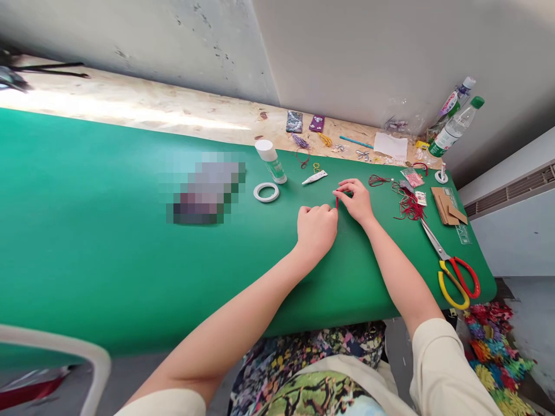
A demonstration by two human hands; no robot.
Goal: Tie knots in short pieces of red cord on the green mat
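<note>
Both my hands meet over the green mat (108, 231) near its middle right. My left hand (316, 228) is curled into a loose fist, its fingertips pinching the lower end of a thin red cord (337, 200). My right hand (356, 199) pinches the same red cord from the other side, fingers bent and pressed together. The cord is short and mostly hidden between the fingers.
A glue stick (270, 161), tape ring (266, 192) and small white tube (315, 177) lie just beyond my hands. Red tassel threads (408, 205), cardboard pieces (447, 206) and red-yellow scissors (455, 271) sit to the right. Two bottles (455, 124) stand at the far right corner.
</note>
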